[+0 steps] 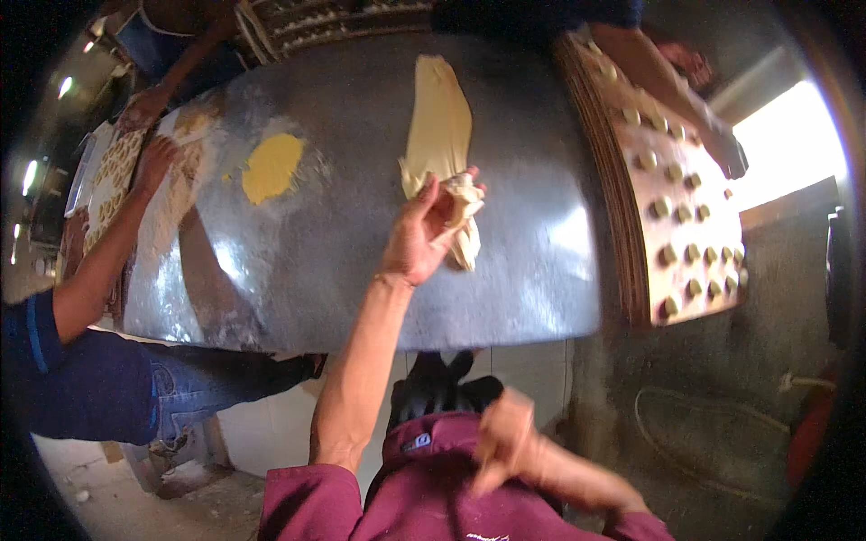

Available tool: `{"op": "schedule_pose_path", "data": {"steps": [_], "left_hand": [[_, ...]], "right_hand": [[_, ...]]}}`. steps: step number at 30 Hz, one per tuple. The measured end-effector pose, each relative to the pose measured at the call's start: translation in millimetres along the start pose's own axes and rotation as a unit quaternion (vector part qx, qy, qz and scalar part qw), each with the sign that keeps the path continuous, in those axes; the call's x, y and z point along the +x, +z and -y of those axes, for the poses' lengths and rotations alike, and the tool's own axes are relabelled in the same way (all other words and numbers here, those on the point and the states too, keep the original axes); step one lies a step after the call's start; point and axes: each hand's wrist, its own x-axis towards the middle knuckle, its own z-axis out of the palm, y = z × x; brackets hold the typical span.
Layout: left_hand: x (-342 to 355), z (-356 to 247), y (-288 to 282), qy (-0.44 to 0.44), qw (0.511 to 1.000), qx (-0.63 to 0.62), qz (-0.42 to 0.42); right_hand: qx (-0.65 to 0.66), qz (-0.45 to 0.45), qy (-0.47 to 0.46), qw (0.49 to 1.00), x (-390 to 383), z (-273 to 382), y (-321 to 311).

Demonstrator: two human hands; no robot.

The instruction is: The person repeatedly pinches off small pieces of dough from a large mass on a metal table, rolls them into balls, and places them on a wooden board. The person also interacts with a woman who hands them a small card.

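My left hand (pixel 419 236) reaches over the metal tabletop, its fingers wrapped around the gathered near end of a soft, pale yellow dough sheet (pixel 439 122). Beyond the hand, the dough stretches away as a long, smooth strip lying on the table. A crumpled flap of it hangs from my fingers. My right hand (pixel 505 435) is close to my body, below the table's front edge and apart from the dough. Motion smears its fingers, so their grip cannot be made out.
A yellow smear of paste (pixel 271 169) lies on the dark metal table (pixel 352 270), left of the dough. Stacked wooden boards (pixel 636 225) with small round dough pieces stand right. Left, a co-worker's arm (pixel 108 239) reaches toward a tray of pieces; other people's arms show at the far side.
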Motion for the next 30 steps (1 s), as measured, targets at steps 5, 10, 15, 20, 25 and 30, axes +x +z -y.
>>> {"op": "schedule_pose_path", "data": {"steps": [5,10,15,20,25,30], "left_hand": [[-137,30,3,0.147,0.582,0.798,0.052],[-149,-28,-17,0.074,0.492,0.863,-0.093],[-91,50,5,0.094,0.515,0.85,-0.06],[-128,-29,-29,-0.044,0.469,0.881,-0.046],[-90,21,-3,0.048,0.468,0.881,-0.04],[-88,-29,-39,-0.007,0.49,0.871,-0.025]], "right_hand": [[-0.277,0.075,0.151,0.946,36,-45,-28],[-0.433,0.222,0.092,0.869,16,-70,-90],[-0.195,0.065,0.149,0.967,85,-82,13],[-0.294,0.158,0.195,0.922,59,-106,-63],[-0.147,0.083,0.187,0.968,97,-99,-1],[-0.29,0.154,0.181,0.927,96,-131,-75]]}}
